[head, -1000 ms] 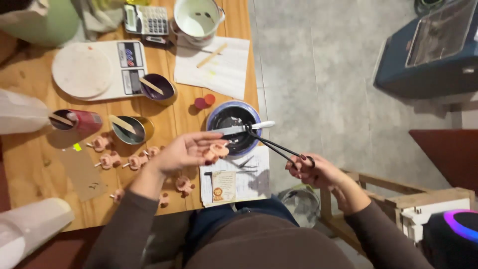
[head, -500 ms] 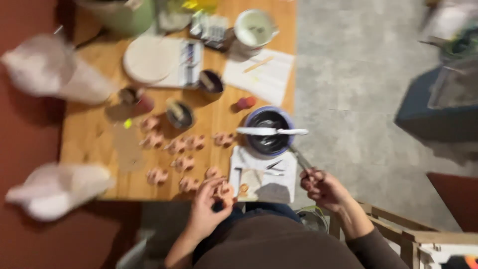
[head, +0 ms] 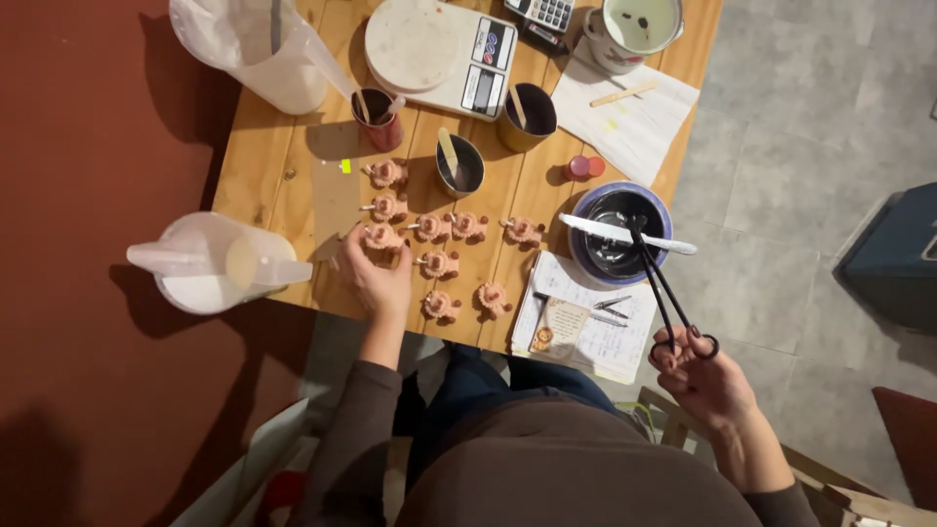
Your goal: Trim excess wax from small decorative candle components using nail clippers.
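A wooden worktop carries two large translucent jugs, a round kitchen scale, several cups and a blue-rimmed bowl with a knife laid across it. Near the front edge stands a cluster of small pink moulded figures. The left hand closes its fingers on the nearest-left pink figure. The right hand, off the worktop's edge, grips long black forceps whose tips reach into the bowl.
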